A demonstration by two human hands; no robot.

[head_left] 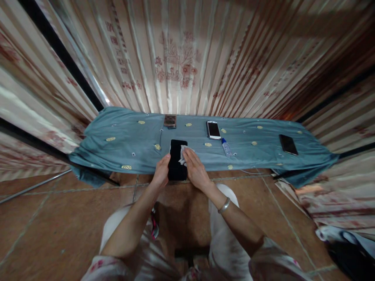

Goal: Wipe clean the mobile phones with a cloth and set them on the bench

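Black rectangular phone (pixel 177 158): left hand (pixel 161 170), fingers clamped on its edge; right hand (pixel 197 168), fingers together, holding one crumpled white tissue (pixel 182 157); one white-framed phone (pixel 213 130) beyond.

The held phone (pixel 176 160) looks smooth, the bangle (pixel 224 205) metallic.

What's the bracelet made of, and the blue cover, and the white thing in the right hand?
The bracelet looks like shiny silvery metal: it catches light. The blue cover seems smooth fabric, because it wrinkles and drapes over the edges. The white thing is thin, matte and crumpled, maybe tissue or cloth.
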